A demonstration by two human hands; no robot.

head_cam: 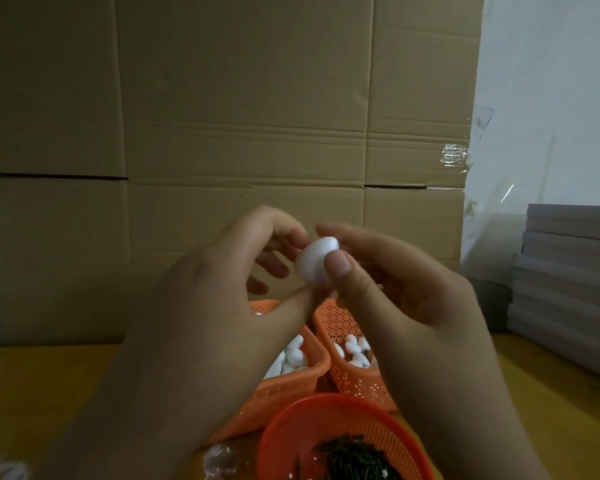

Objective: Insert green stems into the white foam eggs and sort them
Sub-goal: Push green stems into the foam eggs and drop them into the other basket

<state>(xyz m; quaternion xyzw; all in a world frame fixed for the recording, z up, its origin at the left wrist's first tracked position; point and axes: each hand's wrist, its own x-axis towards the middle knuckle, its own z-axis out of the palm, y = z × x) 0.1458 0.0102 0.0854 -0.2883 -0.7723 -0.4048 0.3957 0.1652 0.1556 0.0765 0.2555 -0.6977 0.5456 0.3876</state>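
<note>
Nearest me, the stem basket (343,441) sits untouched. Both my left hand (222,303) and right hand (388,292) pinch one foam egg (314,263) above the baskets; squeezing harder could dent it.

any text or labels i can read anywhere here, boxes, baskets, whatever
None: no readable word, number or brand shows.
The cardboard boxes are plain, with only clear tape.
The orange baskets and the foam egg carry no print.
The stacked sheets at right show blank edges.

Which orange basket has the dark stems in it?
The round basket nearest the camera holds the dark stems. The two rectangular baskets behind it hold white foam eggs.
</note>
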